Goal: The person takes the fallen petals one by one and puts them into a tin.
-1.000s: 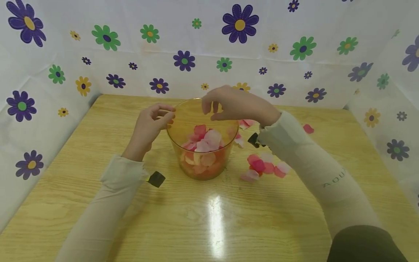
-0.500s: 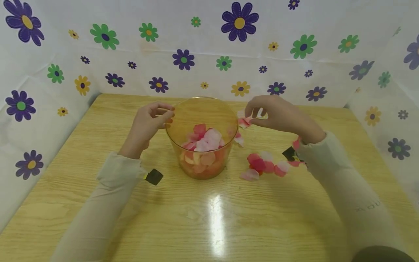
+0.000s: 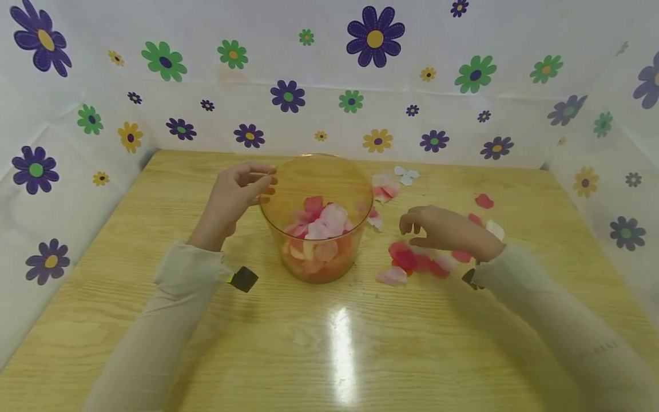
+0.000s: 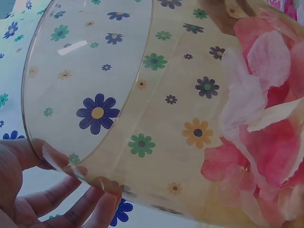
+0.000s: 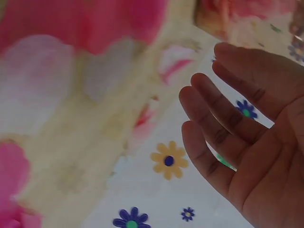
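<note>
An amber, see-through bucket (image 3: 321,177) stands upright on the wood-grain counter (image 3: 288,349), straight ahead at twelve o'clock. A heap of pink, red and pale petals (image 3: 325,222) fills its lower part.

At the bucket's ten o'clock, the left hand (image 3: 231,197) touches it by the rim; its fingers (image 4: 52,195) are loosely bent and spread, their tips against the wall. The right hand (image 3: 444,230) hangs over the counter at the bucket's three o'clock and holds nothing, its fingers (image 5: 207,118) spread a little and slightly bent, the palm facing its wrist camera.

Just toward six o'clock from that hand lies a cluster of pink and red petals (image 3: 405,258), at the bucket's four o'clock and apart from it. More pink petals (image 3: 386,189) lie near the bucket at two o'clock, beside a white piece (image 3: 407,175) with rounded lobes. A single red petal (image 3: 484,201) rests farther out at three o'clock.

A white cloth (image 3: 319,71) printed with purple, green and yellow flowers hangs behind the counter.
</note>
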### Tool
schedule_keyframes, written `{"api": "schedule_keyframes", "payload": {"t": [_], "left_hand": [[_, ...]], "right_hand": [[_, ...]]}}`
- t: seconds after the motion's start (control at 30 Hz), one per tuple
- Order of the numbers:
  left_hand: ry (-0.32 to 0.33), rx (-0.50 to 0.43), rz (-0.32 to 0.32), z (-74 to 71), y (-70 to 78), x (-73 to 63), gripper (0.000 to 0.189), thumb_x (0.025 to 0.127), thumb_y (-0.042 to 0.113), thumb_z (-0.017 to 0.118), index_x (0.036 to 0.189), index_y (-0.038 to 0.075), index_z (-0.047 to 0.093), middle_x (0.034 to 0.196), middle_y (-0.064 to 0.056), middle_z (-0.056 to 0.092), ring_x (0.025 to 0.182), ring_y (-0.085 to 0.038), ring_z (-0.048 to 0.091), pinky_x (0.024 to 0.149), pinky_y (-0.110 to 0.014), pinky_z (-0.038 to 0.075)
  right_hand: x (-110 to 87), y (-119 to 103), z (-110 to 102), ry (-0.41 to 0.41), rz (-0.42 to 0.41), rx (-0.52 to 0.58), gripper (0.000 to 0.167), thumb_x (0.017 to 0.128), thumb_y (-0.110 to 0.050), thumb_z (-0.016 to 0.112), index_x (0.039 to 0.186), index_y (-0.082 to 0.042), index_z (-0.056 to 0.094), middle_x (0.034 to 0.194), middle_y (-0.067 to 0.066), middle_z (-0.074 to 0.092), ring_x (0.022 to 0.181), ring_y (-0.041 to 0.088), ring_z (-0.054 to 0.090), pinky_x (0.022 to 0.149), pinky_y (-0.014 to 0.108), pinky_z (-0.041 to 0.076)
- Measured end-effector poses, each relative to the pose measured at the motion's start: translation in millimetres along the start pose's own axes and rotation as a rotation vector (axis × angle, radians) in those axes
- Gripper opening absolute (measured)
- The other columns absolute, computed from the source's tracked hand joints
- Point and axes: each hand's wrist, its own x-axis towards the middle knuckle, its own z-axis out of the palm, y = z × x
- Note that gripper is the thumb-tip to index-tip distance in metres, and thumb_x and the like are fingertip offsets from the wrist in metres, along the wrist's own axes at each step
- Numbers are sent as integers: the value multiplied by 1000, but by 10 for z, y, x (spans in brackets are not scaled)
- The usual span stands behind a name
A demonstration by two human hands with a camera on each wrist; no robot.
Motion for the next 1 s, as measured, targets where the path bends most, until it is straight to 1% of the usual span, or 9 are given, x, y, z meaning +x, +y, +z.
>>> {"api": "schedule_keyframes", "payload": {"t": [0.17, 0.27, 0.33, 0.47, 0.57, 0.73, 0.87, 0.93, 1.0], "left_hand": [[-1, 1, 3, 0, -9, -13, 38, 95, 26, 52, 127, 5, 53, 113, -5, 62, 95, -12, 61, 86, -24, 52], [-6, 1, 10, -10, 3, -23, 40, 95, 27, 51, 128, 5, 52, 117, -9, 60, 96, -13, 61, 88, -24, 51], [-12, -7, 14, -12, 8, -24, 41, 96, 27, 51, 129, 4, 51, 114, -6, 60, 96, -12, 61, 87, -23, 51], [-20, -42, 15, -4, -2, -19, 41, 96, 26, 51, 129, 3, 51, 104, 5, 60, 94, -11, 60, 82, -19, 51], [-20, -50, 15, 0, -16, -17, 40, 96, 25, 51, 128, 3, 51, 102, 7, 60, 94, -12, 61, 80, -18, 51], [-17, -40, 12, 6, -18, -20, 40, 95, 26, 51, 129, 3, 51, 111, -3, 60, 95, -12, 61, 81, -17, 51], [-15, -31, 11, 9, -9, -23, 40, 96, 26, 51, 129, 4, 51, 115, -8, 59, 94, -11, 60, 82, -17, 51], [-15, -25, 9, 10, -5, -22, 40, 96, 26, 51, 129, 4, 51, 117, -9, 59, 95, -11, 60, 82, -18, 51], [-16, -22, 10, 9, -5, -15, 41, 96, 27, 51, 130, 4, 51, 118, -10, 59, 96, -12, 60, 83, -19, 51]], "right_hand": [[64, 0, 181, -118, 76, -43, 30, 81, -8, 68, 111, -7, 61, 105, 10, 62, 94, 26, 61, 83, 39, 53], [116, 2, 228, -163, 80, -60, 40, 78, -8, 71, 117, -8, 59, 106, 10, 60, 95, 24, 61, 84, 38, 52], [142, 16, 252, -177, 71, -69, 43, 75, -9, 75, 115, -10, 60, 103, 9, 60, 90, 22, 60, 83, 37, 52], [164, 34, 279, -186, 44, -92, 38, 73, -7, 77, 108, -14, 63, 94, 5, 57, 82, 17, 55, 79, 33, 51], [163, 21, 284, -193, 54, -93, 36, 72, -6, 77, 105, -16, 64, 93, 3, 57, 82, 17, 53, 79, 33, 50], [165, 8, 295, -190, 73, -91, 30, 73, -9, 77, 99, -17, 64, 93, 0, 62, 86, 16, 55, 83, 35, 51], [173, 26, 293, -176, 66, -98, 19, 76, -9, 74, 91, -16, 64, 83, -3, 61, 78, 14, 54, 78, 31, 50], [167, 32, 278, -170, 79, -97, 16, 78, -5, 71, 90, -15, 65, 80, -2, 61, 75, 15, 53, 75, 31, 49], [152, 30, 255, -163, 127, -70, 18, 80, -2, 67, 94, -14, 67, 86, -1, 64, 79, 16, 55, 79, 32, 50]]}}
